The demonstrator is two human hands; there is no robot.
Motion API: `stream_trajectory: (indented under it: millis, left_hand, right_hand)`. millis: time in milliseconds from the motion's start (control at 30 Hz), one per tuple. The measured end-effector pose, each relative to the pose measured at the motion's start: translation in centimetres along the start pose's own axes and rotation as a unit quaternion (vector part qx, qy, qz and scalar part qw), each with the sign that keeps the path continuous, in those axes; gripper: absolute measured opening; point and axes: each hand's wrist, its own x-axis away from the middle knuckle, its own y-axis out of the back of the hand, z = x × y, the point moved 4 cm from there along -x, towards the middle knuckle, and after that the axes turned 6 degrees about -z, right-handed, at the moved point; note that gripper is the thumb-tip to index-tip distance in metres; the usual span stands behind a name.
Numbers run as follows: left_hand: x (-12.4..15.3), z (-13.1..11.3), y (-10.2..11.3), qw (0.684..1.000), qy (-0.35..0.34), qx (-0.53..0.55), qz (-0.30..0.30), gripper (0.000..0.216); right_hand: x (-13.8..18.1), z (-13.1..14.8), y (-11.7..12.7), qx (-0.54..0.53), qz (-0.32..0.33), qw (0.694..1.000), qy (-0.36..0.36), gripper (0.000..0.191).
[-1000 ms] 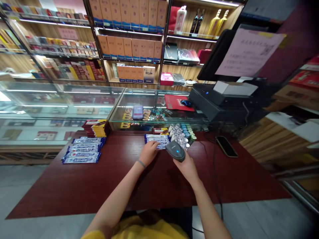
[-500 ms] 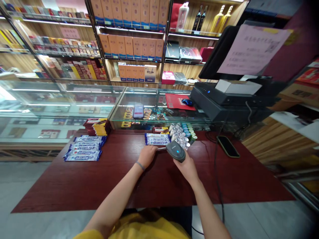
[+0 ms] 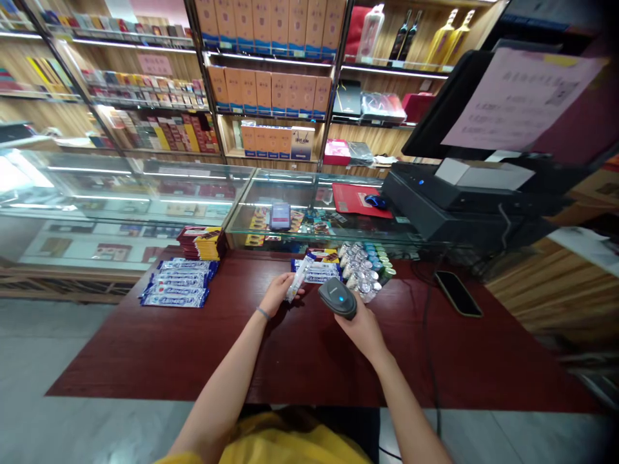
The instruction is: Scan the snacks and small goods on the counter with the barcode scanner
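My left hand is closed around a wrapped snack bar, which it holds tilted up over the front of the counter. In my right hand is a dark grey barcode scanner with a blue light on top, its head toward the bar. Just behind the held bar lies a small pile of blue-and-white snack bars. A larger group of the same bars lies at the left of the counter. Silver, blue and green cylindrical packs stand behind the scanner.
The dark red counter meets a glass display case. Yellow-and-brown packets are stacked at the left. A phone and a cable lie at the right. A red mouse pad and a monitor are behind.
My left hand has moved left, away from the small pile, and turned the bar upward. The scanner has shifted slightly and stays in my right hand. The view has swung left.
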Motion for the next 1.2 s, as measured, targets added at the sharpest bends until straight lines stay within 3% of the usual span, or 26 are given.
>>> stream_trajectory:
  millis: [267, 467, 600, 700, 800, 967, 1200]
  left_hand:
    - [-0.3, 0.4, 0.0, 1.000, 0.003, -0.003, -0.007, 0.049]
    - [-1.1, 0.2, 0.4, 1.000, -0.017, 0.012, -0.014, 0.044]
    - [-1.8, -1.3, 1.4, 0.996, -0.018, -0.073, -0.045, 0.036]
    - [-1.3, -3.8, 3.3, 0.980, -0.089, -0.165, -0.068, 0.032]
    - [0.5, -6.7, 6.2, 0.929, -0.200, -0.284, -0.124, 0.034]
    - [4.9, -11.1, 12.1, 0.793, -0.350, -0.458, -0.198, 0.033]
    - [8.2, -14.4, 21.7, 0.635, -0.386, -0.635, -0.209, 0.030]
  right_hand:
    - [-0.3, 0.1, -0.5, 0.035, 0.007, 0.999, -0.002, 0.045]
    - [-0.5, 0.0, -1.1, -0.001, -0.004, 1.000, 0.007, 0.042]
    - [-1.0, 0.8, -2.2, -0.019, 0.002, 1.000, 0.023, 0.045]
    - [-1.5, 1.9, -3.4, -0.039, 0.015, 0.998, 0.048, 0.045]
    - [-1.8, 3.1, -4.6, -0.035, 0.018, 0.997, 0.065, 0.046]
    - [-2.4, 5.1, -6.9, -0.012, 0.041, 0.996, 0.080, 0.052]
    - [-3.1, 8.8, -10.3, -0.032, 0.084, 0.990, 0.107, 0.038]
